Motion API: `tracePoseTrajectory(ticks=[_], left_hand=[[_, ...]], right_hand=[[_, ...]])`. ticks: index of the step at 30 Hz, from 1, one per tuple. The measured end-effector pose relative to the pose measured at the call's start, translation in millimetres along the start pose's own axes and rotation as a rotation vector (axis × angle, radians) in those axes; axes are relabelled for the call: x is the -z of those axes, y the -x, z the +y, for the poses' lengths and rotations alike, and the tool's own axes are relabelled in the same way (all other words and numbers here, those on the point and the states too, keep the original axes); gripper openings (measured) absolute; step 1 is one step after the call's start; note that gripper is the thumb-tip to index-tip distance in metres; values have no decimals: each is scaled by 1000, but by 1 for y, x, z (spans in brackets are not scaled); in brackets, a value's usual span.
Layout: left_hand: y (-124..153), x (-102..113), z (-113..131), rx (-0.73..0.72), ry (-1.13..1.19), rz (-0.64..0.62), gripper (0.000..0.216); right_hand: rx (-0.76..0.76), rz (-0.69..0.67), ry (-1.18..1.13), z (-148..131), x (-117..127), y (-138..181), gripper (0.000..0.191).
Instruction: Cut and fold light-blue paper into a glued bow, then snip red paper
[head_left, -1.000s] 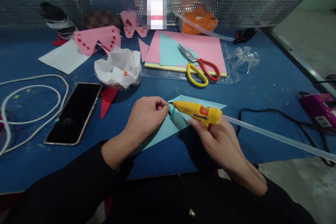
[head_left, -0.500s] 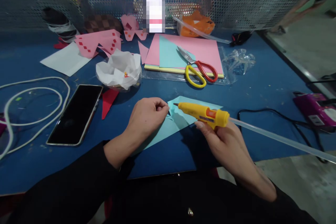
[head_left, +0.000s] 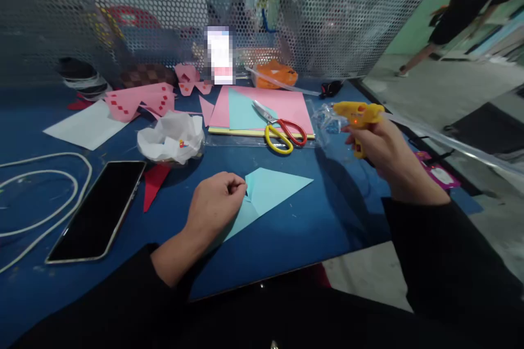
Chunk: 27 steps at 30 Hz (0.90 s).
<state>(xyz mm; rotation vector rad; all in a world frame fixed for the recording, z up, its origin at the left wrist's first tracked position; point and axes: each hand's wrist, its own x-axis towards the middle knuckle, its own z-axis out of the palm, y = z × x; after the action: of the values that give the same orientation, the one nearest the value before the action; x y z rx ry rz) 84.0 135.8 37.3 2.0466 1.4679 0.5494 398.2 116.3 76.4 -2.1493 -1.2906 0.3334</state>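
Note:
My left hand [head_left: 216, 202] rests on a folded light-blue paper [head_left: 272, 188] near the table's front, thumb and fingers pinching a raised flap of it. Over at the right, my right hand [head_left: 382, 144] grips a yellow hot glue gun [head_left: 358, 113] above the table, its nozzle pointing left. A long clear glue stick [head_left: 446, 139] sticks out of the gun's back. The glue gun is close to a crumpled clear plastic piece [head_left: 327, 119]. Red-and-yellow-handled scissors [head_left: 282, 128] lie on pink and blue paper sheets [head_left: 286, 103].
A phone [head_left: 98, 210] and a white cable [head_left: 84, 185] lie on the left. Behind them are a paper-lined bowl [head_left: 172, 139], a red paper scrap [head_left: 155, 185] and pink paper cutouts [head_left: 141, 101]. A perforated metal panel [head_left: 327, 22] backs the table. Another person [head_left: 470, 11] is at far right.
My right hand has carried the glue gun away from the blue paper, to the right and farther back. My left hand keeps its pinch on the paper. The camera view has shifted.

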Motion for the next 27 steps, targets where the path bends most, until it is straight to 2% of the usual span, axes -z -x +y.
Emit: tracePoseTrajectory(ticks=[3, 6, 11, 14, 18, 21, 25, 27], left_hand=[[1, 0, -1, -22, -2, 15, 19], [1, 0, -1, -44, -3, 24, 20], [1, -1, -4, -74, 3, 39, 20], [1, -1, -5, -86, -2, 46, 19], [1, -3, -5, -105, -30, 64, 17], [2, -4, -5, -142, -64, 87, 18], [6, -6, -5, -218, -134, 124, 20], [9, -8, -6, -263, -185, 142, 22]], right_hand=[[2, 96, 200, 8, -2, -41, 30], [35, 137, 381, 13, -8, -68, 31], [111, 146, 591, 20, -20, -88, 25], [161, 122, 686, 24, -23, -90, 28], [217, 114, 730, 23, -21, -84, 33], [250, 173, 696, 15, -16, -71, 33], [336, 331, 573, -7, -11, -30, 49], [455, 323, 502, -19, -16, 3, 48]])
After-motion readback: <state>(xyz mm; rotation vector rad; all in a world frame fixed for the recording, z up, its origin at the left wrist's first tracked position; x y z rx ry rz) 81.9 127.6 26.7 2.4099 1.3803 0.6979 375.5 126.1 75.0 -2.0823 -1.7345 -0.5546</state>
